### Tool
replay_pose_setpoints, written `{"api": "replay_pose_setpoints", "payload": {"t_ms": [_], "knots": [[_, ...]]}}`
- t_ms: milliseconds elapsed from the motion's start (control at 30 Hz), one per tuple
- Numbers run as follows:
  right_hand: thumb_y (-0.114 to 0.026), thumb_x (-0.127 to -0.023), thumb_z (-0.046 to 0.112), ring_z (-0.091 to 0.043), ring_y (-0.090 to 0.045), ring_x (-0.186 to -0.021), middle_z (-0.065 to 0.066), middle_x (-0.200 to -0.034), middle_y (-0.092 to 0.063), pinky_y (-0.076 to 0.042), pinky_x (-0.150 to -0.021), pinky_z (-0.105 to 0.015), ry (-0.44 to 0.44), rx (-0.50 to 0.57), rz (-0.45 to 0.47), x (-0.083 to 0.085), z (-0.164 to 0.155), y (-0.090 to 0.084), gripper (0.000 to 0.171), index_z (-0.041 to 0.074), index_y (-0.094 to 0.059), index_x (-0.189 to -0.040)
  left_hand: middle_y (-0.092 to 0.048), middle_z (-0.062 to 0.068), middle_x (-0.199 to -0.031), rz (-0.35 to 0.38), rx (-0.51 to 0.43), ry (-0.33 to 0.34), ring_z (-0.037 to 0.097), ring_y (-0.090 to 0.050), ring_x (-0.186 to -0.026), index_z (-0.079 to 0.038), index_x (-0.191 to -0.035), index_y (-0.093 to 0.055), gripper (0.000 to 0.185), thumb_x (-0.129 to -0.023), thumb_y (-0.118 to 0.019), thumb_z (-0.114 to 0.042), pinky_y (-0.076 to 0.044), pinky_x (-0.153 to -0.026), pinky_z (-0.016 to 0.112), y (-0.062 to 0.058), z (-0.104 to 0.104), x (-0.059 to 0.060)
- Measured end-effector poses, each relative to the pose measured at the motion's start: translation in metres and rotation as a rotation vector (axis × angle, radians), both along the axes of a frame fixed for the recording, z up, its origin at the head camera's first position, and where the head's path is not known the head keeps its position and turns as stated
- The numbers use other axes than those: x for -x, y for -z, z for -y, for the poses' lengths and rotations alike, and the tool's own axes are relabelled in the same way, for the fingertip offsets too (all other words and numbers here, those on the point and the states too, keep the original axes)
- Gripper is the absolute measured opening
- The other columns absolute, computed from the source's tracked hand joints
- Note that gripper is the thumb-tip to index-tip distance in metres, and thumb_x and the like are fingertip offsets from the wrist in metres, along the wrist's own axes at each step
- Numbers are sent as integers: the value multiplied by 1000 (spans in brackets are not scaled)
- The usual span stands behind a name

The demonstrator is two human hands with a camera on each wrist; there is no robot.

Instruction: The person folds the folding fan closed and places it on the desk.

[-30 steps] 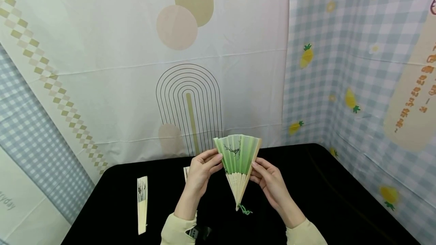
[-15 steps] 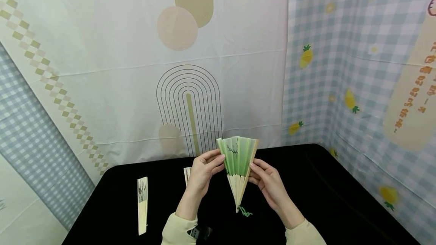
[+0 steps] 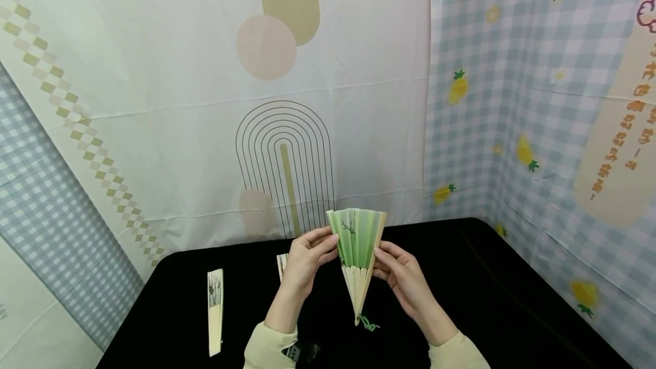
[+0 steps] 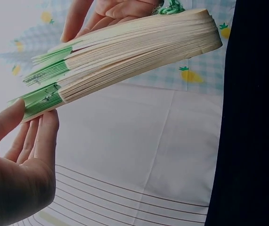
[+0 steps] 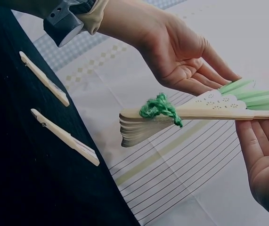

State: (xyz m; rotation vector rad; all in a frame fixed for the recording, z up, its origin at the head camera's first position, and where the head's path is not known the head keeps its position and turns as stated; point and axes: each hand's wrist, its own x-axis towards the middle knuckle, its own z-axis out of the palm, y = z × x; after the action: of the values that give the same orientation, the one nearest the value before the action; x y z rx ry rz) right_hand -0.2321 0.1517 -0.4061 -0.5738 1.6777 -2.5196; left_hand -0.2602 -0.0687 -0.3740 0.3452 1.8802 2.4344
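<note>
A green folding fan (image 3: 357,244) with pale wooden ribs stands partly spread above the table, its narrow end down. Dark branches are printed on its leaf, and a green knotted cord (image 5: 160,109) hangs at the pivot. My left hand (image 3: 306,261) pinches the fan's left edge between thumb and fingers. On the opposite edge, my right hand (image 3: 405,278) pinches the outer rib in the same way. In the left wrist view the ribs (image 4: 139,54) lie in loose, stacked bundles, closely packed toward the pivot.
A folded fan (image 3: 215,312) with a grey printed leaf lies on the black table (image 3: 169,295) at the left. Another folded fan (image 3: 281,263) lies behind my left hand, mostly hidden in the head view. Patterned cloths (image 3: 379,130) hang behind and beside the table.
The green fan has narrowed, its two edges drawn closer together. My hands have come slightly nearer each other, both still pinching it.
</note>
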Motion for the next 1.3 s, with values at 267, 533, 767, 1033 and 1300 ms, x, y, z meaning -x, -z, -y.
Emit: {"api": "replay_pose_setpoints", "payload": {"t_ms": [267,533,767,1033,1300], "knots": [[-56,-105,18,-17,-71,-99,-6,-112,-72,-59,-86,-32,15,-40,26,-1,3,-2,36,-5,-58,-133,-69,15,-120,0,13,18,19,-69,-103,7,-133,-60,45,-95,-72,-14,-57,-92,35,0,-1,0],[-57,-105,19,-17,-71,-99,-6,-112,-73,-59,-86,-32,30,-44,41,-1,4,-1,35,-3,-59,-132,-69,16,-119,-7,15,13,19,-70,-102,8,-132,-61,43,-95,-72,-13,-58,-91,35,0,-4,0],[-57,-105,18,-17,-71,-99,-6,-113,-73,-59,-85,-31,18,-37,31,0,5,0,36,-4,-58,-134,-69,17,-121,-17,17,39,20,-70,-104,7,-131,-62,41,-96,-70,-11,-58,-91,37,0,-3,-1],[-56,-105,19,-17,-71,-101,-5,-114,-72,-59,-87,-32,-16,-33,51,0,6,-2,35,-3,-58,-134,-67,19,-124,-16,21,86,22,-69,-106,7,-133,-61,41,-97,-69,-11,-57,-93,41,-1,-1,-1],[-57,-105,19,-18,-71,-101,-6,-114,-72,-59,-87,-33,-13,-37,52,0,8,-2,38,-4,-57,-134,-67,16,-123,-7,10,106,21,-68,-105,6,-134,-61,41,-98,-68,-11,-57,-92,40,-2,-2,-2]]}}
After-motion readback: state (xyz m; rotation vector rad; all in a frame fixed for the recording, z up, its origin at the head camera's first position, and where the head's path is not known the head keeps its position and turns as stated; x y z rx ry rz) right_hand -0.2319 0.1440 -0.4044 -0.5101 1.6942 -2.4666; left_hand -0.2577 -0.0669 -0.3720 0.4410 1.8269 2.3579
